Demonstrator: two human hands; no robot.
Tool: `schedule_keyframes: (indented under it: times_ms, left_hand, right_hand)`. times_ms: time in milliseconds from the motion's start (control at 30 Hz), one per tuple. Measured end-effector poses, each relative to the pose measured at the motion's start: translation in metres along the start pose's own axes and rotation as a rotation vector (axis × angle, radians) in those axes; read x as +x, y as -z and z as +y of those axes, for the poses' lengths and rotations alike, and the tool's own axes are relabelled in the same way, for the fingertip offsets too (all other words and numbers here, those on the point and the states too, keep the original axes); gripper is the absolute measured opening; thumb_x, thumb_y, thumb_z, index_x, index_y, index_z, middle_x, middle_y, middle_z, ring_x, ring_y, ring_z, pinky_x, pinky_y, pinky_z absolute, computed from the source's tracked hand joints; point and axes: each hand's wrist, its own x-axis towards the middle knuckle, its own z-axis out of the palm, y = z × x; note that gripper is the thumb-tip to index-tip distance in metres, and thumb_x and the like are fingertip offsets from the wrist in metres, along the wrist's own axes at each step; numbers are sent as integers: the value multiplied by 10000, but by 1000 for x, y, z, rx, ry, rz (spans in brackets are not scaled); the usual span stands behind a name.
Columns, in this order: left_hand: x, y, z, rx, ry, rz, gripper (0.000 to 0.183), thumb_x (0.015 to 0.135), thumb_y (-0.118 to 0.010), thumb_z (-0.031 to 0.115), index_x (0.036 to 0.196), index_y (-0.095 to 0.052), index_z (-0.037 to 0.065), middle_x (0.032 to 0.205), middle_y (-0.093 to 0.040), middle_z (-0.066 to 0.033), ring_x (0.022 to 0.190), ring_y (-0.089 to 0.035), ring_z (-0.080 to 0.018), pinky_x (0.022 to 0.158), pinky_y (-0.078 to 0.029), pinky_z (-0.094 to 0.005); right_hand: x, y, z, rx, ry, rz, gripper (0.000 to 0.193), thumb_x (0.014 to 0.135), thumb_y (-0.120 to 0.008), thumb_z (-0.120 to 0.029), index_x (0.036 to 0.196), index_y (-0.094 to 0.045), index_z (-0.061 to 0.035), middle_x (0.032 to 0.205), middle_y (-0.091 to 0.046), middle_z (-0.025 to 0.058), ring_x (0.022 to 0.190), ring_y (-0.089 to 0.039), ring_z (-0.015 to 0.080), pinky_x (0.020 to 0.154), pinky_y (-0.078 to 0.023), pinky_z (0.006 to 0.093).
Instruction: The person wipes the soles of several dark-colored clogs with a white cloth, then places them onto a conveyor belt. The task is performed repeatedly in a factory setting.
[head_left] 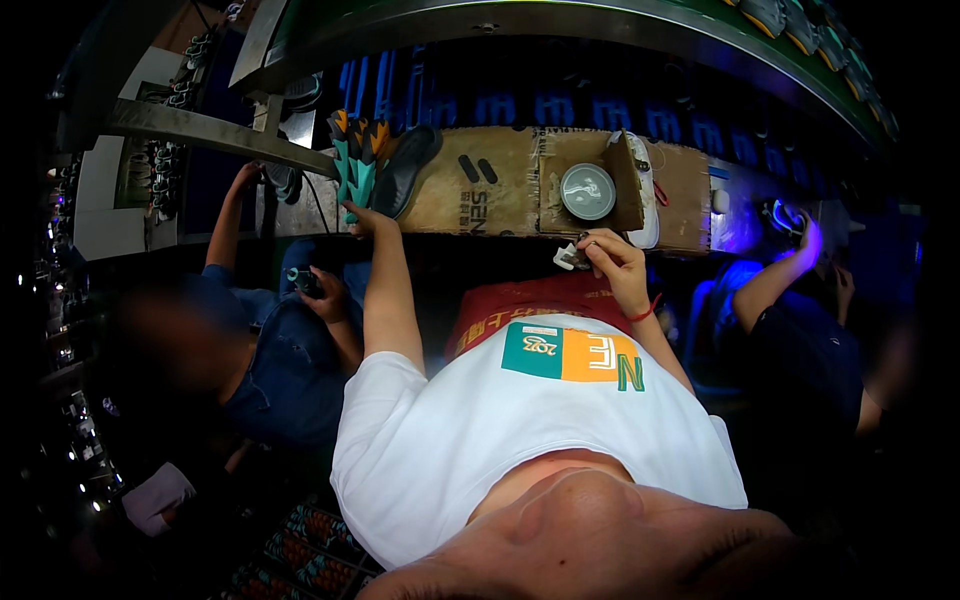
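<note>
Stretched out to the left, my left hand [372, 222] has its fingers closed at the lower end of a teal shoe part with orange tips [357, 168]. Several such pieces stand bunched there, and a dark grey shoe sole [409, 172] leans right beside them. My right hand [618, 262], held at the bench's near edge, pinches a small crumpled white-and-grey piece [572, 257], perhaps a cloth; its kind is unclear. Just beyond that hand, a round tin with a pale grey top [588, 191] sits in a cut-open cardboard box [626, 180].
Cardboard [505, 150] covers the bench, with two small dark strips [477, 168] on it. A metal frame bar [220, 135] crosses at left. Co-workers sit on both sides; the right one's hand [808, 240] holds a shoe [783, 218] under violet light. Overhead runs a shelf [560, 20].
</note>
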Motion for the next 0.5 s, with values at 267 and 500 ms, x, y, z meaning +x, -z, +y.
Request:
schedule_keyframes:
  times_ms: [267, 500]
  left_hand:
    - [61, -14, 0, 704, -1003, -124, 841, 691, -727, 316, 1383, -328, 54, 1409, -348, -179, 1337, -265, -345, 1112, -203, -488]
    - [61, -43, 36, 1256, -852, -444, 773, 701, -784, 208, 1330, -363, 49, 1374, -381, -197, 1182, -462, -405, 967, -412, -514]
  right_hand:
    - [-5, -4, 2, -14, -39, -9, 130, 891, -598, -79, 951, -691, -10, 973, -615, 32, 588, -472, 37, 505, -357, 162]
    - [-3, -7, -2, -45, -34, -27, 126, 883, -604, -72, 948, -691, -8, 957, -616, 27, 619, -482, 37, 515, -362, 166]
